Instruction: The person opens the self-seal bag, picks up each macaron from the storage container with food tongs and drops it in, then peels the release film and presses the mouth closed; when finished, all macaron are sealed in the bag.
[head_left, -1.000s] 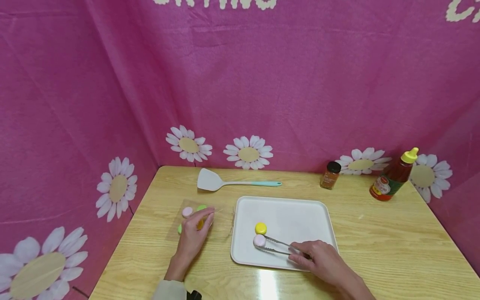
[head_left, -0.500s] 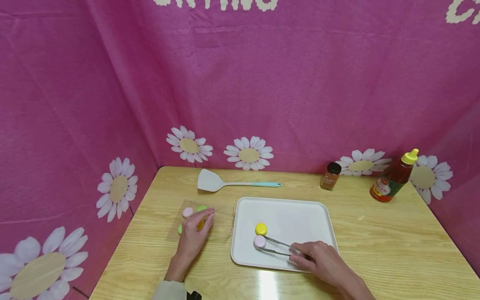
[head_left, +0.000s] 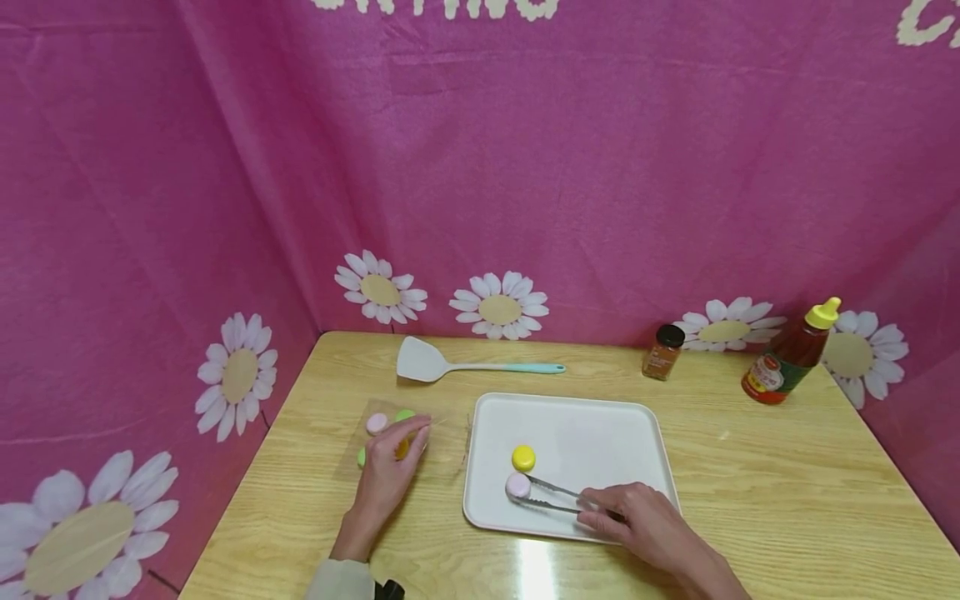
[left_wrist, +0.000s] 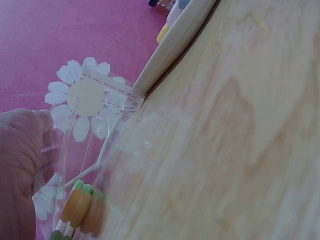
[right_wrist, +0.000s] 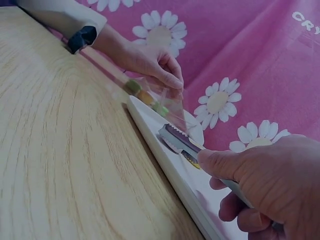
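My left hand [head_left: 387,475] pinches the upper side of a clear plastic bag [left_wrist: 127,125] that lies left of the tray. Inside the bag are several macarons, among them a pink one [head_left: 377,423], a green one [head_left: 405,414] and an orange one [left_wrist: 76,206]. In my right hand [head_left: 643,518] is a pair of metal tongs [head_left: 553,487], reaching over the white tray [head_left: 600,425]. Between the spread tong tips lies a pale pink macaron [head_left: 517,485] on the tray. Just behind it sits a yellow macaron [head_left: 523,457].
A white spatula [head_left: 422,361] with a mint handle lies behind the bag and tray. At the back right stand a spice jar [head_left: 663,353] with a black lid and a red sauce bottle [head_left: 787,357]. Pink cloth [head_left: 525,167] hangs around the wooden table [head_left: 780,500].
The pale pink macaron has shifted very slightly left and nearer, away from the yellow one, and the tong tips have shifted slightly too. My left hand stays put on the bag.
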